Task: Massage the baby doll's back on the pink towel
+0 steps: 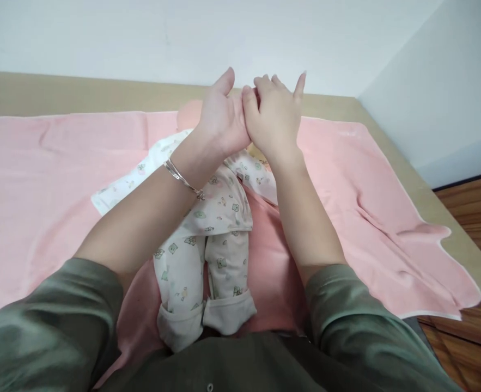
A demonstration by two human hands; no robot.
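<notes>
My left hand [224, 117] is raised palm up with its thumb apart, a silver bracelet on the wrist. My right hand [275, 111] lies palm down against its fingers, the little finger stretched out. Both are above a doll dressed in a white patterned top [224, 201] and white patterned trousers [226, 267] with turned-up cuffs. Part of the doll's round head [189, 114] shows behind my left hand; the rest is hidden. The doll lies on a pink cloth [346, 190]. Something small and yellowish [256, 153] shows below my hands, mostly covered.
The pink cloth covers most of a light wooden table [101, 90]. A pale wall [142, 38] stands behind the table and another at the right. Brown wood-grain panels [469, 218] are at the lower right.
</notes>
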